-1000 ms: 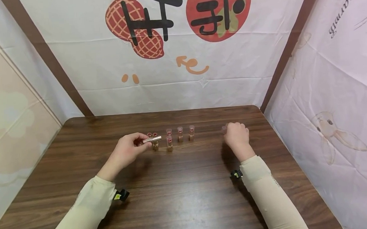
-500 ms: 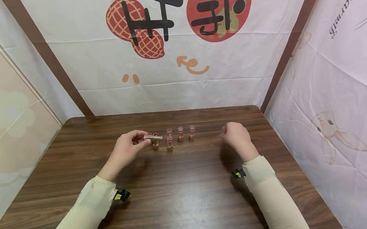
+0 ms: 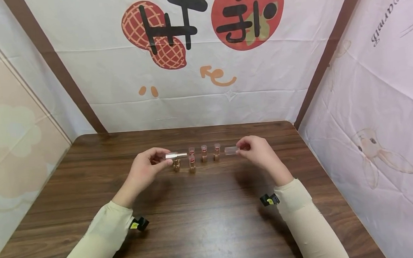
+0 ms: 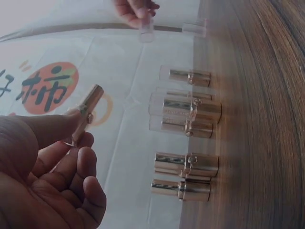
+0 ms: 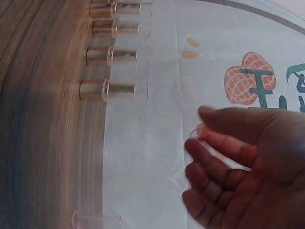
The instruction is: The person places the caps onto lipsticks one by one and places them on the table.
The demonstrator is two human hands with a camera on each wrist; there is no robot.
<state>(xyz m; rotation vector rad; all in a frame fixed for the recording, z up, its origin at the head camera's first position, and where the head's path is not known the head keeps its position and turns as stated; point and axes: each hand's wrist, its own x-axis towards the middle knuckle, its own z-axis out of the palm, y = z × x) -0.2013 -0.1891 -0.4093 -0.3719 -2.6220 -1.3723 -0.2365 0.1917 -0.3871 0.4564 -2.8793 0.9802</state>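
Observation:
My left hand [image 3: 147,165] grips an uncapped gold lipstick [image 3: 176,156] between thumb and fingers, tilted in the left wrist view and held above the table. Opposite it, my right hand [image 3: 258,153] pinches a clear lipstick cap [image 3: 231,150] whose end points left. The cap and the held lipstick are apart. Below the left hand stand uncapped lipsticks [image 4: 186,164], partly hidden in the head view. Several lipsticks with clear caps [image 3: 192,164] stand upright between the hands. A loose clear cap [image 4: 194,28] stands on the table near the right hand, hidden in the head view.
The dark wood-grain table [image 3: 204,222] has rounded far corners. A white printed cloth [image 3: 205,109] hangs behind its far edge, and other cloths hang along the sides. Small black wrist cameras [image 3: 139,224] sit at both cuffs.
My right hand has come away from the right side of the table with a clear cap and moved left. The lipstick in my left hand has turned to lie nearly level.

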